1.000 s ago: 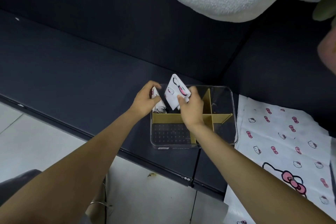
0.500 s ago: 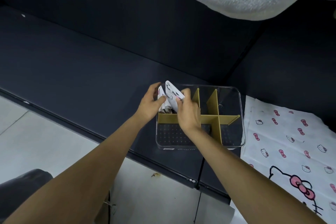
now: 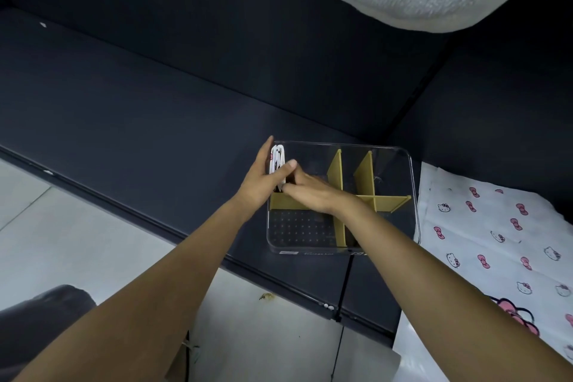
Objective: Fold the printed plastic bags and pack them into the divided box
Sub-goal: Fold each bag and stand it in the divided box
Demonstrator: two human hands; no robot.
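A single wide-angle view comes from the person's head, looking forward and steeply down. It sits close: both forearms run up from the lower edge and meet at the clear divided box [image 3: 341, 195], which lies just below the middle of the view. The dark table [image 3: 139, 108] fills the space beyond and left of the box; pale floor [image 3: 77, 242] shows nearer than it.

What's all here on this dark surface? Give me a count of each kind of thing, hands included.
Clear divided box: 1
Folded printed bags standing in its far-left compartment: at least 2, packed too tight to count surely
Unfolded printed bag sheet lying to the right of the box: 1 visible
Hands at the bags: 2, left hand and right hand
Total: at least 6
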